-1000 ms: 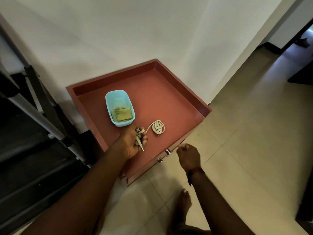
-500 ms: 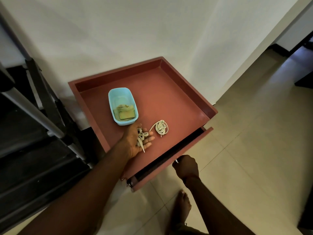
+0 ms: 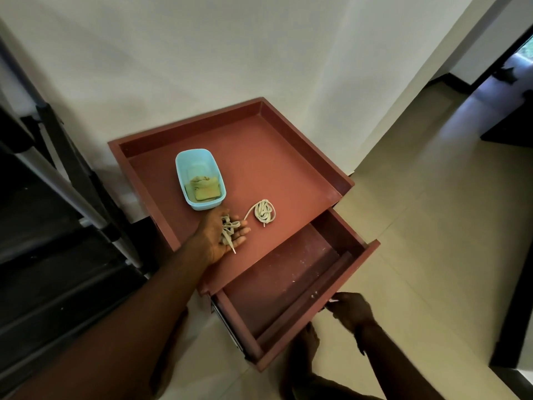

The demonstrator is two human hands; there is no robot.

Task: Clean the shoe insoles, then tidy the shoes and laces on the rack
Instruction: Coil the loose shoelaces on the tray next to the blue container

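Cream lace (image 3: 264, 212) coiled, second lace (image 3: 230, 227) on left hand (image 3: 217, 236)

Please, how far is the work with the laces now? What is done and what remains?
Done: the drawer stands open, and the right hand grips its front. In hand: one bundled lace lies in the left hand. Left: this one and the coiled lace on the cabinet top are not yet in the drawer. Shoes and insoles are not in view.

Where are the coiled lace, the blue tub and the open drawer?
coiled lace (image 3: 264, 212), head view, middle of coil
blue tub (image 3: 193, 158), head view, far wall
open drawer (image 3: 277, 272), head view, bare bottom
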